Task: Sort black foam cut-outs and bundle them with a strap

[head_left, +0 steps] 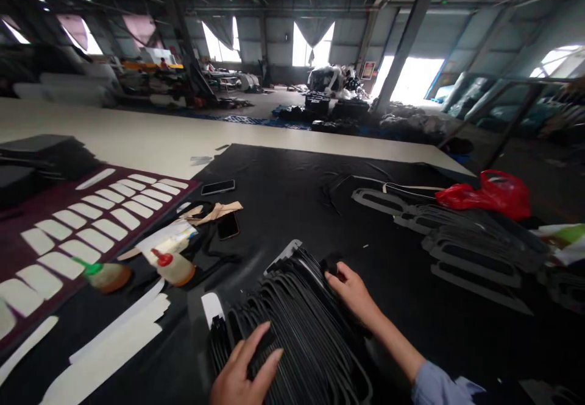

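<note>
Stack: black cut pieces lie fanned on the bench before me
Left hand: flat, fingers spread on top
Right hand: fingers curled, pinching the far edge
Feel: thin, bendy, slippery, I think; hold the edges

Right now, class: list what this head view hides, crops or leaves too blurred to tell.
- Left hand: wrist cropped by the bottom edge.
- Right hand: fingertips hidden in the stack of black pieces.
- Two phones: screens too small to read.
- Far workbenches: blurred by distance.
</note>
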A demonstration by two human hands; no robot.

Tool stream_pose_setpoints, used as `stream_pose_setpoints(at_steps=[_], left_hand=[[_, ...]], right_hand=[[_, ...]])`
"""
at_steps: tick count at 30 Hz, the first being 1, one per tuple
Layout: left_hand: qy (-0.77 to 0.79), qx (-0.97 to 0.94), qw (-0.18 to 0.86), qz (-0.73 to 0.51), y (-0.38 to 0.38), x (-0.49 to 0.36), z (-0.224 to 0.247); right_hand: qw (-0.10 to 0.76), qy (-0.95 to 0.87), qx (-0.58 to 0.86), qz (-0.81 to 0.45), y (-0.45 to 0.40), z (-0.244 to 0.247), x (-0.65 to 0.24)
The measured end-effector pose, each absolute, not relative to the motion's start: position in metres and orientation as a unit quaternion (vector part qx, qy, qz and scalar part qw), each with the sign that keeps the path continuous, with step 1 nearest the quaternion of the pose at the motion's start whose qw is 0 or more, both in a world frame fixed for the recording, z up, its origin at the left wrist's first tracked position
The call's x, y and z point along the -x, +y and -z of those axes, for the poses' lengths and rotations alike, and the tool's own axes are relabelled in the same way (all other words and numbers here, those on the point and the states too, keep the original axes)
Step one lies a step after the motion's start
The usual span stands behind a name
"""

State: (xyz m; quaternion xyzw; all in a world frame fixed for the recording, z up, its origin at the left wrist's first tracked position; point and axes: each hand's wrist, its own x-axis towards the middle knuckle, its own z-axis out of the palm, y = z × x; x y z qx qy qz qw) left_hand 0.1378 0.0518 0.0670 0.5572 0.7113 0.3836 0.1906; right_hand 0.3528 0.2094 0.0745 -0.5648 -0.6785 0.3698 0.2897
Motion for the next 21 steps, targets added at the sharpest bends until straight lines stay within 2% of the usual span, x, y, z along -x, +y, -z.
stream_pose_setpoints(at_steps=[7,13,17,21], left_hand=[[0.713,-0.528,0.183,-0.423,0.048,-0.143,-0.063],[0.702,-0.527,0.153,-0.455,0.042,-0.14,-0.054],[0.7,-0.527,0.141,-0.461,0.04,-0.136,-0.045],[0.724,-0.524,0.137,-0.427,0.039,-0.136,-0.03]], right_hand=[[0.225,-0.749,0.576,-0.237,0.194,-0.07,-0.336],[0.2,-0.819,0.517,-0.147,0.183,-0.081,-0.321],[0.161,-0.846,0.477,-0.174,0.188,-0.086,-0.312],[0.153,-0.795,0.529,-0.252,0.203,-0.07,-0.301]])
